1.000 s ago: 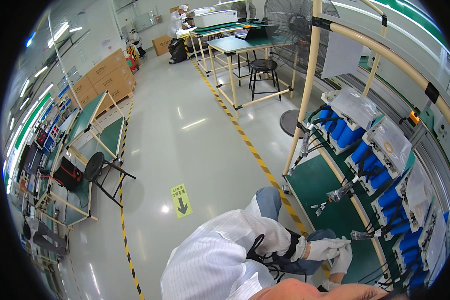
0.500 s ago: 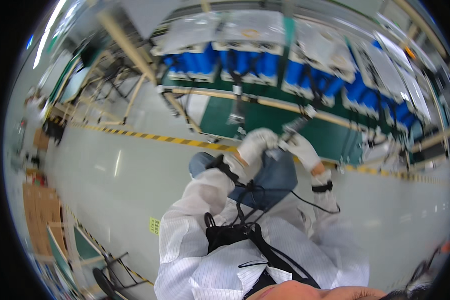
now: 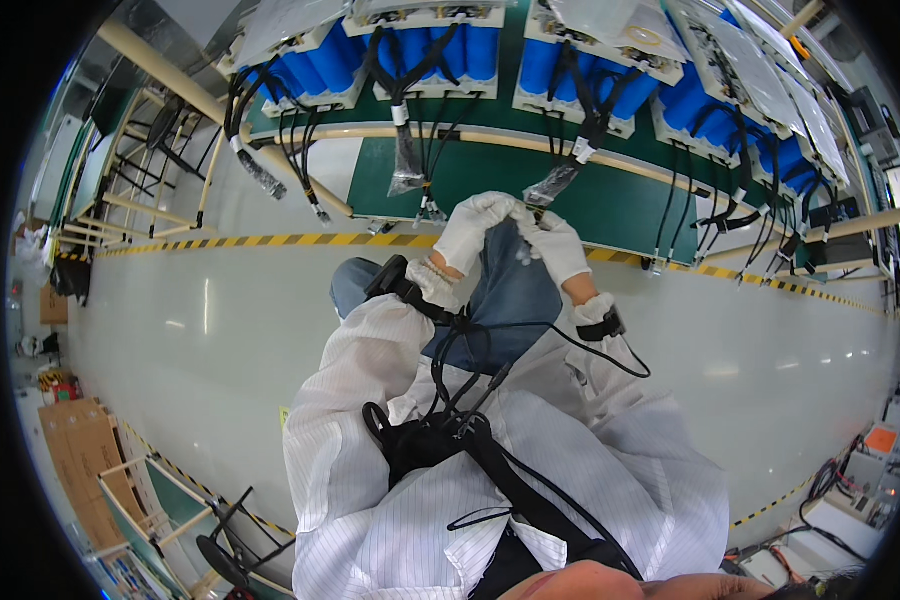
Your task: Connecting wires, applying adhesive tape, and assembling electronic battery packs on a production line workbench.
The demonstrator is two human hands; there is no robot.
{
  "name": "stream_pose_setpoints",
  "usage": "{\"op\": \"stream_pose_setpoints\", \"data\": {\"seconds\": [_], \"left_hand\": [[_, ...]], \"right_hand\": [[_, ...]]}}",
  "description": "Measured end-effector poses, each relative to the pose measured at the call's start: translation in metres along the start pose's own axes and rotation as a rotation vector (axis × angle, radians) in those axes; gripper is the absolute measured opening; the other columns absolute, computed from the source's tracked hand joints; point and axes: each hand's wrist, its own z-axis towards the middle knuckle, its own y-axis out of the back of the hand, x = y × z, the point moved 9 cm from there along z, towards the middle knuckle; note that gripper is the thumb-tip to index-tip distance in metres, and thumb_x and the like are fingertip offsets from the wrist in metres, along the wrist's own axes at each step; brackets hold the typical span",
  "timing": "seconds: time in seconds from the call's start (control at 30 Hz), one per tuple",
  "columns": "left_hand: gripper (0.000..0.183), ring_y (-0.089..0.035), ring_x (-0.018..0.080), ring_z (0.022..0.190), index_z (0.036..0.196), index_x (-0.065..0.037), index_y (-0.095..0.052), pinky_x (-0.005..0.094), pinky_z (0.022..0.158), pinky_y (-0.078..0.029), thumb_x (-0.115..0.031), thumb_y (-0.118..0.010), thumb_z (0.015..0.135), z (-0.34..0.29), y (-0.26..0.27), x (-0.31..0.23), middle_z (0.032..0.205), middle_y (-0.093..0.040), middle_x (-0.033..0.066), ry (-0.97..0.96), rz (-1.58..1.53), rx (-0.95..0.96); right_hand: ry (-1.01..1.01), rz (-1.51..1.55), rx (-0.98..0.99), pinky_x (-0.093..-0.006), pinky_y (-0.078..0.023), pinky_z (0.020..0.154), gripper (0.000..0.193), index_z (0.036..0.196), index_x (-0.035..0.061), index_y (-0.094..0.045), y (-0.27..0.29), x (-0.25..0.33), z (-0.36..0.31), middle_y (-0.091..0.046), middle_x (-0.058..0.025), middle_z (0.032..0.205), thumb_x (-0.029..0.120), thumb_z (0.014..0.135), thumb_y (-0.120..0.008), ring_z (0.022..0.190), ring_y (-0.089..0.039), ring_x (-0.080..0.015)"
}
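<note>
Just beneath the bagged cable [image 3: 552,187], both hands [image 3: 473,232] [image 3: 558,247] curl, fingertips close; hold unclear.

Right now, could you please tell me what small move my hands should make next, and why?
I would perhaps steady the plastic-wrapped cable with the right hand before the left hand pulls anything, since the cable slants down to where both gloved hands nearly meet. What they pinch is too small to tell.

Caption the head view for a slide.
White-gloved hands close together at a plastic-wrapped cable end, before a row of blue-cylinder units.
</note>
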Motion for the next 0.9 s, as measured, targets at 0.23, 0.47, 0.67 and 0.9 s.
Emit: {"op": "stream_pose_setpoints", "data": {"seconds": [0.23,0.47,0.67,0.9], "left_hand": [[0.043,-0.043,0.0109,0.066,0.121,-0.001,-0.039,0.0204,0.062,-0.036,-0.024,-0.049,0.086,-0.038,-0.04,0.019,0.071,-0.045,-0.0031,0.252,-0.681,-0.041],[0.031,-0.045,0.0087,0.069,0.114,-0.002,-0.049,0.0192,0.062,-0.036,-0.017,-0.048,0.087,-0.036,-0.049,0.029,0.078,-0.052,-0.0015,0.173,-0.623,-0.026],[0.023,-0.049,0.0099,0.063,0.102,0.002,-0.055,0.0214,0.063,-0.042,-0.012,-0.049,0.086,-0.044,-0.025,0.015,0.068,-0.054,0.0021,0.012,0.008,-0.171],[0.015,-0.049,0.0103,0.054,0.092,0.003,-0.056,0.0233,0.059,-0.044,-0.01,-0.05,0.085,-0.053,0.008,0.033,0.064,-0.053,0.0037,0.127,-0.39,-0.248]], "right_hand": [[0.034,0.215,0.124,-0.0226,-0.046,0.06,0.021,0.097,0.0,-0.055,-0.001,-0.009,0.005,-0.058,-0.0047,0.081,0.015,0.082,-0.055,0.067,-0.056,-0.0119],[0.026,0.285,0.158,-0.0264,-0.046,0.072,0.035,0.111,-0.0016,-0.044,0.002,0.006,-0.011,-0.055,-0.0087,0.096,0.01,0.079,-0.054,0.082,-0.056,-0.0152],[0.175,-0.463,-0.032,-0.0294,-0.045,0.071,0.031,0.098,-0.0023,-0.048,-0.005,0.028,-0.003,-0.058,-0.0115,0.086,0.01,0.072,-0.057,0.079,-0.057,-0.0203],[0.131,0.192,0.047,-0.0251,-0.044,0.062,0.019,0.091,0.0025,-0.05,-0.007,0.025,-0.006,-0.054,-0.0028,0.077,0.004,0.073,-0.058,0.068,-0.053,-0.0121]]}}
